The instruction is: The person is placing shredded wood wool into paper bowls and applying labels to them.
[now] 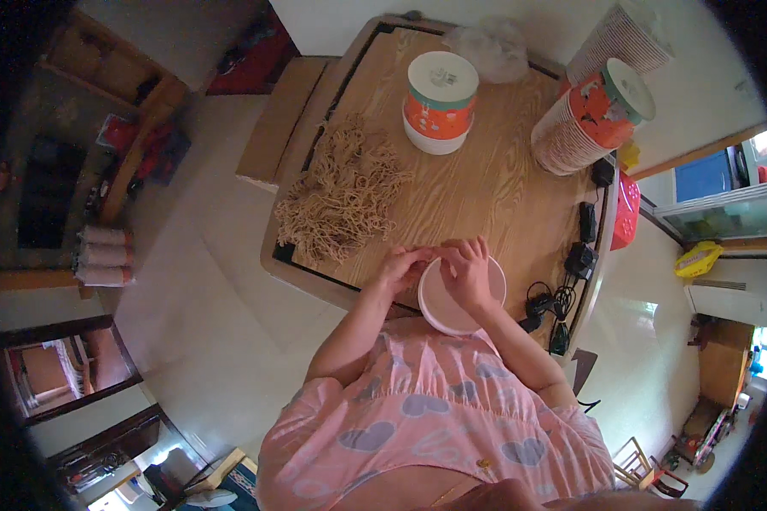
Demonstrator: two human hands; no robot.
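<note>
A white paper bucket [452, 305] sits at the table's near edge, against my body, with its open mouth facing up. Both hands meet at its far rim. My left hand [406, 266] comes from the left, its fingers drawn together at the rim; whatever they pinch is too small to make out. My right hand [469, 274] reaches across the bucket's mouth, thumb inside and fingers beyond the rim, closed over it. Left of the bucket lies a loose heap of tan twisted cords [345, 194]. Farther back stands an orange and white bucket [439, 119], upside down on a white one.
Tall stacks of nested buckets [567, 140] line the table's far right, near a clear plastic bag [490, 51]. Black adapters and cables [581, 260] run along the right edge. A cardboard box [285, 119] stands beyond the left edge; a red plastic stool [626, 213] is at the right.
</note>
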